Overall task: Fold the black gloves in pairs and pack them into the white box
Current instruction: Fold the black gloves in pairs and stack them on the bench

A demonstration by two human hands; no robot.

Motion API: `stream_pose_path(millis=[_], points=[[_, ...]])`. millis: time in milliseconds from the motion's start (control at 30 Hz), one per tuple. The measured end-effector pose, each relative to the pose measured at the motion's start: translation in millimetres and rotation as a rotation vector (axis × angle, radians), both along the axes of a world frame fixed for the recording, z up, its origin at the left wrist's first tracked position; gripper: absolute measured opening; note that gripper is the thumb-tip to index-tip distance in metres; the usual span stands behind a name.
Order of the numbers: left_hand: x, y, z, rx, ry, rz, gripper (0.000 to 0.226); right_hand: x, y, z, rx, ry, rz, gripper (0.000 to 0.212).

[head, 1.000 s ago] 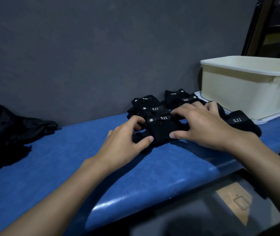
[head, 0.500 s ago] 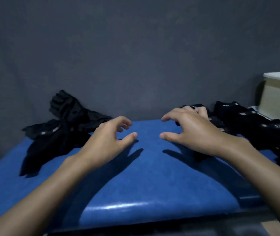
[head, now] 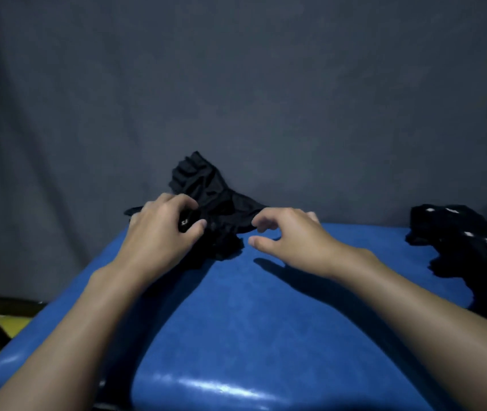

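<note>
While the blue table (head: 266,321) is bearing a pile of black gloves (head: 206,185) at its far edge and folded pairs (head: 467,241) at right, the left hand (head: 159,229) is gripping that pile; the right hand (head: 292,238) is hovering beside it, loosely curled, holding nothing.

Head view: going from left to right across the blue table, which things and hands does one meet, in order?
left hand, gripping the loose pile → unfolded black gloves → right hand → folded black gloves at the right edge.
</note>
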State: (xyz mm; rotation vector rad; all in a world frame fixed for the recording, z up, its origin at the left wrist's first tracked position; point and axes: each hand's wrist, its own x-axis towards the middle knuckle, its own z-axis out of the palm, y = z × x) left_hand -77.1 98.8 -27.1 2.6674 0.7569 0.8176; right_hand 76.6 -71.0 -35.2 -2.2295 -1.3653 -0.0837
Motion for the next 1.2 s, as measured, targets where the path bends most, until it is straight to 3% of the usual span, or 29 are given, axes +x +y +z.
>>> stream_pose_path(millis=[200,333,700,800,933,1200], points=[[-3.2,15.1,-3.3,-0.124,0.024,0.019,0.037,-9.3,48.4,-7.8,0.125,0.152,0.014,0.033],[-1.6,18.4,-2.2,-0.191,-0.019,-0.002,0.032,-14.8,62.2,-9.2,0.185,0.236,0.030,0.049],[1.2,35.1,-4.4,-0.417,-0.282,0.035,0.029,-22.6,82.0,0.8,0.186,0.470,-0.017,0.062],[-3.0,39.6,-4.8,-0.483,-0.383,0.006,0.032,-22.6,83.9,-0.2,0.199,0.572,-0.027,0.052],[-3.9,38.0,-2.4,-0.487,-0.491,-0.044,0.030,-25.3,83.9,3.7,0.267,0.607,-0.046,0.017],[-12.4,19.5,21.8,-0.565,-0.845,-0.125,0.030,-36.6,76.1,31.0,0.591,0.847,0.146,0.010]])
